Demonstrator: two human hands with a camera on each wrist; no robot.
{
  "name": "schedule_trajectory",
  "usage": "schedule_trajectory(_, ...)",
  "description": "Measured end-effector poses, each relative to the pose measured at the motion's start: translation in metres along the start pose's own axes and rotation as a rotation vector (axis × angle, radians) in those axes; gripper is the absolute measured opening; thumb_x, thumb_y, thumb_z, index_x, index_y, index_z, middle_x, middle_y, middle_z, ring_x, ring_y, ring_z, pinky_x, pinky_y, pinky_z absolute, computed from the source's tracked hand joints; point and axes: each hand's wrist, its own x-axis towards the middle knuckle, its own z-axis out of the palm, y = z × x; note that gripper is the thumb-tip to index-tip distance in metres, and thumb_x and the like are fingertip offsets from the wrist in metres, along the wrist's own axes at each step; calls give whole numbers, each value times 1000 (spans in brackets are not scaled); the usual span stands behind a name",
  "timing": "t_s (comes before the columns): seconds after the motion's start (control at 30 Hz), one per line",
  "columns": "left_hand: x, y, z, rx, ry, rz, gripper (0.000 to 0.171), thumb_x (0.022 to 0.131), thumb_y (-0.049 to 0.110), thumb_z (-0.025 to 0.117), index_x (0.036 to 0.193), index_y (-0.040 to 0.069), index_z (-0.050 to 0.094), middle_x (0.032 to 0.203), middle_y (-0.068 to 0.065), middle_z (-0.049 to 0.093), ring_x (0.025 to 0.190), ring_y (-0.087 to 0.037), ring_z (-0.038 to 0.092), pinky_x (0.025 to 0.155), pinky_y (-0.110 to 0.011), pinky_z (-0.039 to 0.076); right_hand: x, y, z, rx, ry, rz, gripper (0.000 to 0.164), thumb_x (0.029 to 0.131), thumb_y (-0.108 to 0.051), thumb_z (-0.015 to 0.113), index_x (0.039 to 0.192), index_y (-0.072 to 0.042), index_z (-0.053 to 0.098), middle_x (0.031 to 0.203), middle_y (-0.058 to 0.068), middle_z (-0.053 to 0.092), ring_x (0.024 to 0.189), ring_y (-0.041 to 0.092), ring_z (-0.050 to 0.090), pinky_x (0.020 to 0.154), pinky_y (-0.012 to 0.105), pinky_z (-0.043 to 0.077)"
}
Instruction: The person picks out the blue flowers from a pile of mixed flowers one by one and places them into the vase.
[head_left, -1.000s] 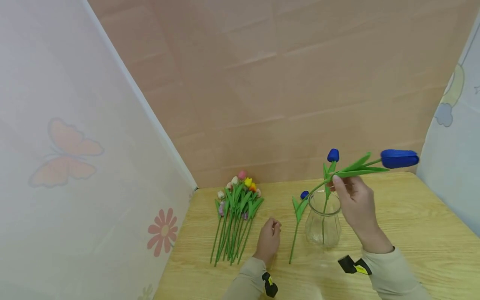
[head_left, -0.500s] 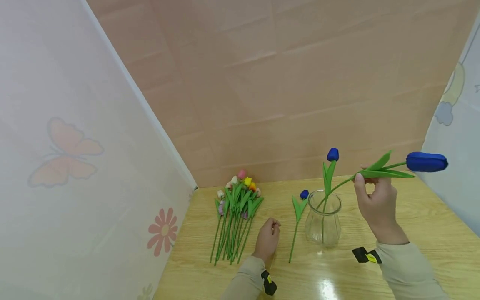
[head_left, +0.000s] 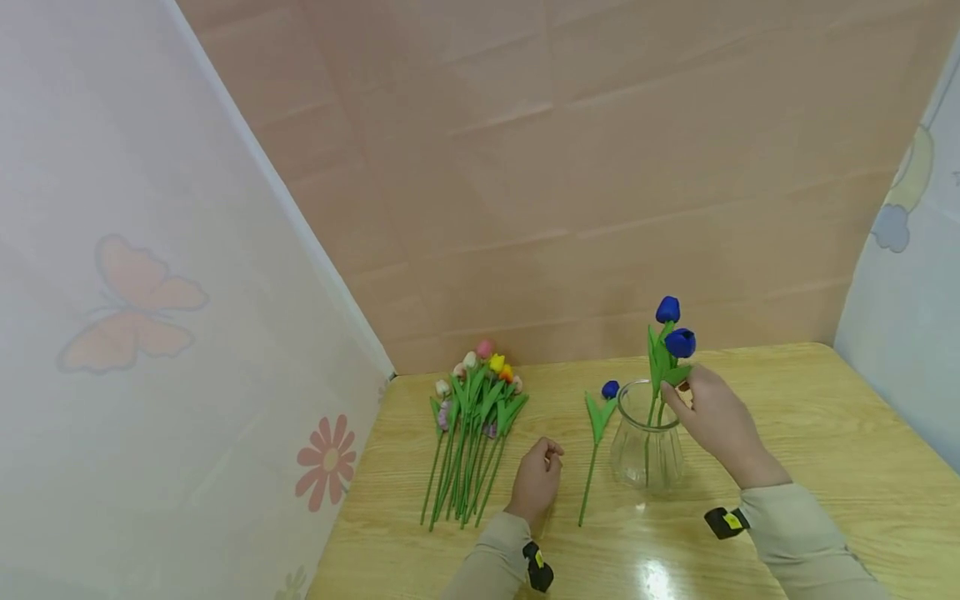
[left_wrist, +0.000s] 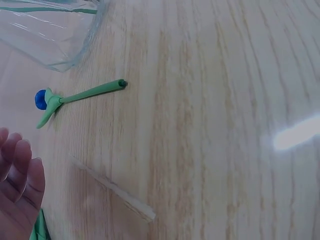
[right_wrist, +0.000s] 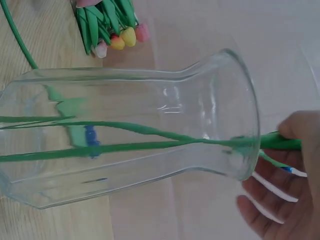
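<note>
My right hand (head_left: 723, 429) pinches an artificial blue tulip (head_left: 680, 343) by its leaves, just above the rim of a clear glass vase (head_left: 628, 460). Its stem runs down inside the vase, beside that of another blue tulip (head_left: 667, 309) standing there. In the right wrist view, two green stems (right_wrist: 125, 147) cross near the glass neck, and the thumb and fingers are right at the rim. My left hand (head_left: 536, 482) rests on the table with loosely curled fingers, holding nothing. Between it and the vase lies a third blue tulip (head_left: 597, 421).
A bunch of artificial tulips (head_left: 472, 433) in pink, white, yellow, orange and purple lies on the wooden table (head_left: 840, 450) at the left. A printed wall panel (head_left: 225, 350) borders the left side, and a brown backdrop (head_left: 525, 208) stands behind the table.
My right hand first moved right with the tulip slanting into the vase, then came back left. The held tulip now stands nearly upright beside the other one. My left hand has stayed in place.
</note>
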Motion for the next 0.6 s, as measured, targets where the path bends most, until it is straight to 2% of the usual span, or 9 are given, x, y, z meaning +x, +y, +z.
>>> schedule_trajectory(0.1, 0, -2, 0, 3, 3, 0, 17, 102, 14, 46, 106, 9, 62, 78, 9, 53, 53, -4, 41, 48, -21, 37, 0, 3, 1, -21, -52, 39, 37, 101, -30, 51, 114, 5, 54, 103, 27, 59, 88, 39, 61, 66, 51, 51)
schedule_trajectory(0.23, 0, -3, -1, 5, 4, 5, 17, 102, 13, 46, 106, 9, 62, 77, 9, 53, 53, -4, 42, 48, -20, 38, 1, 6, 1, -19, -82, 67, 41, 101, -34, 49, 116, 4, 53, 107, 28, 58, 93, 42, 61, 70, 54, 51)
schedule_trajectory(0.37, 0, -5, -1, 16, 3, 14, 16, 102, 12, 47, 105, 8, 62, 78, 7, 55, 53, -3, 42, 47, -20, 37, 1, 13, 0, 50, -148, 93, 56, 101, -45, 44, 127, 4, 47, 118, 28, 56, 105, 46, 56, 78, 59, 48)
schedule_trajectory(0.43, 1, -6, -1, 23, 2, 14, 16, 101, 12, 47, 105, 8, 62, 78, 8, 56, 54, -2, 42, 48, -19, 37, 0, 18, 1, 140, -194, 102, 65, 101, -46, 43, 139, 5, 35, 130, 31, 48, 116, 49, 49, 86, 63, 44)
schedule_trajectory(0.5, 1, -7, 0, 20, -2, 10, 16, 101, 12, 48, 105, 8, 62, 78, 8, 56, 53, -2, 42, 48, -19, 37, -3, 23, 2, 244, -230, 98, 72, 102, -43, 43, 149, 6, 18, 140, 34, 37, 125, 53, 38, 92, 66, 38)
schedule_trajectory(0.6, 1, -9, 1, 6, -11, -1, 16, 102, 13, 47, 106, 8, 62, 76, 9, 55, 52, -3, 42, 47, -19, 37, -10, 34, 5, 389, -267, 62, 81, 102, -31, 48, 153, 0, -7, 149, 37, 19, 132, 58, 22, 97, 71, 27)
